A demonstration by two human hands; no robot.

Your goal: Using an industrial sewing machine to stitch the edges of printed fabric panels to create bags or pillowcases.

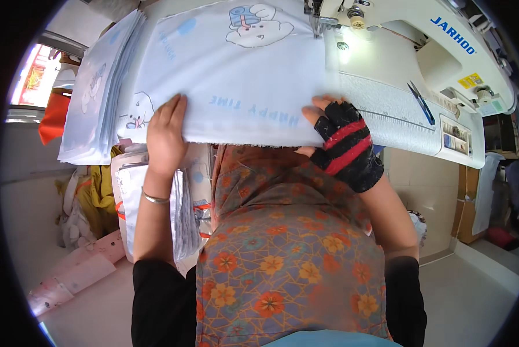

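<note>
A white printed fabric piece with cartoon puppies and pale blue lettering lies flat on the sewing machine's bed, its frayed near edge along the table front. My left hand rests flat on its near left part, fingers stretched and close together, beside a small printed puppy. At the near right corner is my right hand, in a black and red striped fingerless glove. Its fingers lie over the fabric, slightly blurred, and the thumb is at the edge, gripping the corner. The sewing machine's needle and presser foot stand at the fabric's far right corner.
A stack of similar printed pieces hangs over the table's left edge. Thread snips lie on the right, near a bobbin tray. More folded fabric sits lower left, beside my apron. A pink roll lies on the floor.
</note>
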